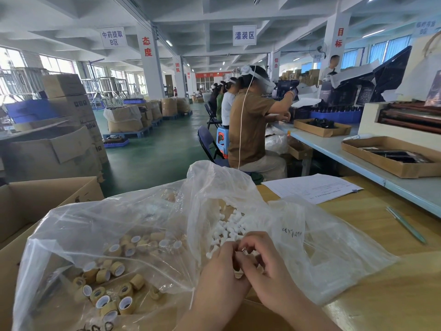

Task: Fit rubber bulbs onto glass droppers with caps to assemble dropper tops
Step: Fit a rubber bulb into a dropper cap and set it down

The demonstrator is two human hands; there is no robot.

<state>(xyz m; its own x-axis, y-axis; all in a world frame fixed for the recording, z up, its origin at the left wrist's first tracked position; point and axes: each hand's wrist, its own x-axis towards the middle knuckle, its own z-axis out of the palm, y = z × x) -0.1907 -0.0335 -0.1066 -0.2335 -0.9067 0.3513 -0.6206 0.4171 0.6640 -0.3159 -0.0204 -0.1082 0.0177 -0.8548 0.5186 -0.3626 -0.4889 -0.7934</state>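
Observation:
My left hand [223, 266] and my right hand [265, 263] meet at the lower middle, fingers curled together round a small part [242, 250] with a metallic ring showing between the fingertips; most of that part is hidden. Just beyond my fingers a heap of white rubber bulbs [229, 229] lies inside an open clear plastic bag [322, 247]. To the left, a second clear bag [78, 230] holds several tan caps [117, 268] with white liners.
An open cardboard box [35, 197] stands at the left under the cap bag. On the wooden table [381, 235] lie a printed sheet [312, 187] and a green pen [405, 224]. Seated people work along the bench ahead on the right.

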